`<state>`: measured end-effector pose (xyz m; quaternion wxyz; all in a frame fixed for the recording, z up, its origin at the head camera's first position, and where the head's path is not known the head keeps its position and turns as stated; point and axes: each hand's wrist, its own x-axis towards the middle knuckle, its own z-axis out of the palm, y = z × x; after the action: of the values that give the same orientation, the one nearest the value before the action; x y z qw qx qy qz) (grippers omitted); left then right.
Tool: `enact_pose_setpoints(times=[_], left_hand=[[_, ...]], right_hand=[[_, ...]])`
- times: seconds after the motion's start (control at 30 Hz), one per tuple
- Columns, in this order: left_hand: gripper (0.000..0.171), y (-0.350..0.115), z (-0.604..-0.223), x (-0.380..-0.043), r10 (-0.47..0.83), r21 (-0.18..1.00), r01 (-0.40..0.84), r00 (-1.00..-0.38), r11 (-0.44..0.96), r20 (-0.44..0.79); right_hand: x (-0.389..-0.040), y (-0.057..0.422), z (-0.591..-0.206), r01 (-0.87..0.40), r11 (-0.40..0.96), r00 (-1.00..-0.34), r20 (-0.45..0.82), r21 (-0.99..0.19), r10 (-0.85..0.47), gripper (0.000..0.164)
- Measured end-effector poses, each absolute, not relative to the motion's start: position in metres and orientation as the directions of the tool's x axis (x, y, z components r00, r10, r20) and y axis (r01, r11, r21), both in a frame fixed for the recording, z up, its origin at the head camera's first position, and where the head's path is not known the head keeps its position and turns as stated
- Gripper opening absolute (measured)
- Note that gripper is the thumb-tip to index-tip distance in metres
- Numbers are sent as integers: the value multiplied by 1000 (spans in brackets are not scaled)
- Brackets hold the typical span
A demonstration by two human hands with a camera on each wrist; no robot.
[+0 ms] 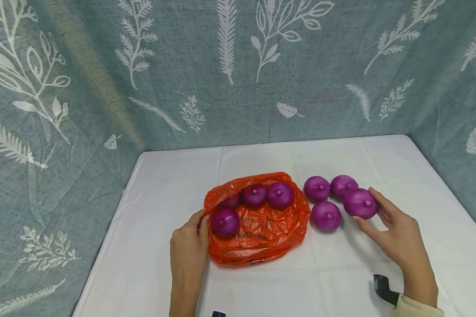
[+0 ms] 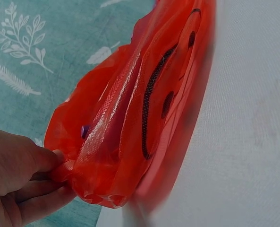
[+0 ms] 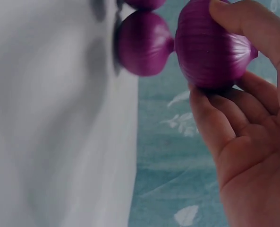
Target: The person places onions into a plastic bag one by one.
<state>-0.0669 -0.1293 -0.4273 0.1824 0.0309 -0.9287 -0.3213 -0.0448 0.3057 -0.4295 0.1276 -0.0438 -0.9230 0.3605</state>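
A right hand (image 1: 398,232) grips a purple onion (image 1: 360,204) between widely parted thumb and fingers; the left hand (image 1: 189,242) pinches a red plastic bag (image 1: 258,250) (four onions (image 1: 279,195) visible inside)

the right hand (image 1: 400,240) is bare, its palm (image 3: 258,165) lined with creases. at that wrist ends a pale cream sleeve (image 1: 416,309), plain where it shows. beside it juts a smooth black bracket (image 1: 381,287), curved, with a blunt end. the left hand (image 1: 190,246) is bare too, as is the visible forearm (image 1: 184,295); near it, a small black block (image 1: 219,314) shows at the head view's lower edge.
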Motion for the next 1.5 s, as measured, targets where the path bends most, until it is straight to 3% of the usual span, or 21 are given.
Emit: enact_pose_setpoints(times=[0.17, 0.33, 0.8, 1.03, 1.2, 1.5], left_hand=[[28, -130, -428, -67, -174, 607, 61, -931, 793, 321], [28, -130, -428, -68, -171, 608, 68, -930, 791, 326], [28, -130, -426, -69, -163, 602, 76, -929, 795, 332], [27, -131, -425, -69, -163, 600, 78, -927, 796, 337], [27, -129, -425, -69, -165, 602, 73, -929, 796, 331], [27, -129, -423, -70, -164, 604, 82, -925, 792, 342]], right_hand=[[-49, 293, -419, -143, 702, -938, 321, -697, 127, 87], [-54, 282, -408, -211, 669, -930, 357, -712, 85, 90], [-74, 239, -389, -270, 639, -950, 306, -721, -57, 85], [-88, 210, -389, -401, 552, -913, 365, -731, -181, 84], [-92, 188, -390, -433, 517, -901, 336, -739, -275, 79], [-96, 163, -388, -433, 563, -898, 286, -704, -334, 78]])
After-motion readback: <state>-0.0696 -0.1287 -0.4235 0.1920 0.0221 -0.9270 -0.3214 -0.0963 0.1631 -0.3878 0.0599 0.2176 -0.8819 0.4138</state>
